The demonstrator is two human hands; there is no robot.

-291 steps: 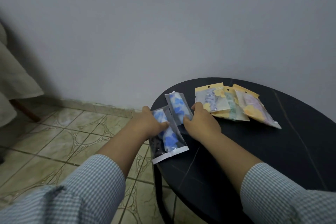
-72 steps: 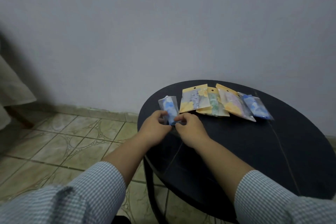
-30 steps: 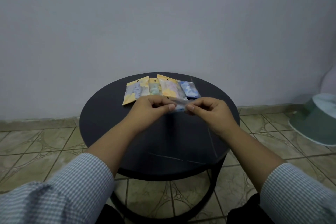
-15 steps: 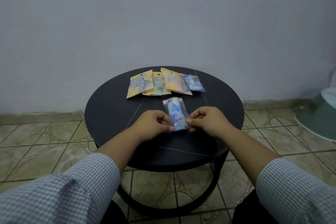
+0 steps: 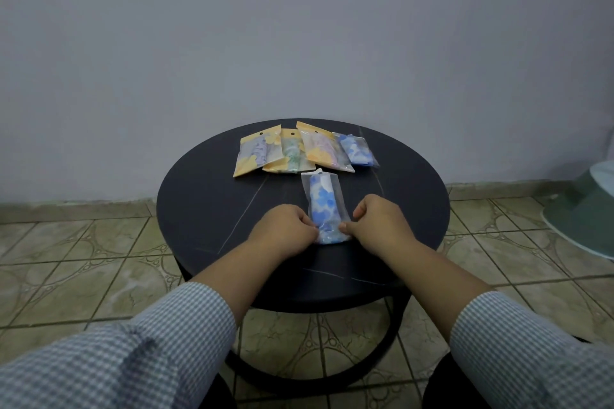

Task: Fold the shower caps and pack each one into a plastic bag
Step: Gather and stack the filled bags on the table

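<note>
A clear plastic bag holding a folded blue-and-white shower cap [image 5: 324, 202] lies on the round black table [image 5: 206, 202], its long side pointing away from me. My left hand [image 5: 285, 229] pinches the bag's near left corner. My right hand [image 5: 378, 222] pinches its near right corner. Both hands have curled fingers and rest on the tabletop. Along the table's far side lie several packed bags: three with yellow headers [image 5: 254, 156] [image 5: 290, 153] [image 5: 320, 149] and a clear one with a blue cap [image 5: 355, 149].
The table stands against a plain grey wall [image 5: 299, 36] on a tiled floor [image 5: 83, 242]. A green and white basin-like object [image 5: 588, 212] sits on the floor at the right edge. My checked sleeves fill the lower corners.
My hands brought the blue bag from the table's left edge to the middle and laid it down flat. The view swung to centre on the table. Both hands keep their pinch.
</note>
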